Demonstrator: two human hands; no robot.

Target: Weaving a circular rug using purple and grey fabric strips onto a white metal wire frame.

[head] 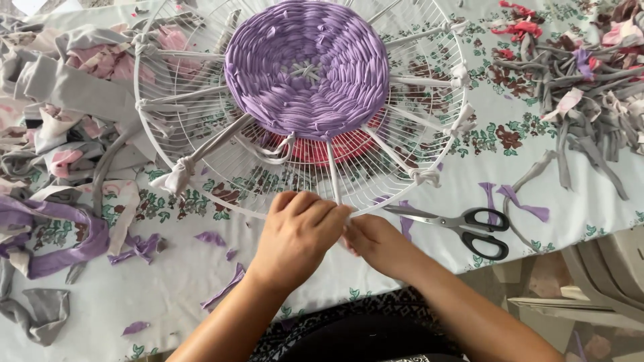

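A round white wire grille [201,127] lies on the table with white fabric strips stretched as spokes from its rim to the centre. A purple woven fabric disc [306,67] fills its middle. My left hand [296,234] and my right hand [377,241] meet at the near rim of the grille, fingers closed around the end of one white fabric strip [333,175] where it reaches the rim. The strip's end is hidden under my fingers.
Black-handled scissors [463,226] lie just right of my right hand. Purple fabric scraps [141,247] dot the floral tablecloth [510,194]. Piles of grey, pink and white fabric strips sit at left [60,100] and at top right [583,87]. A white plastic chair [604,281] stands at lower right.
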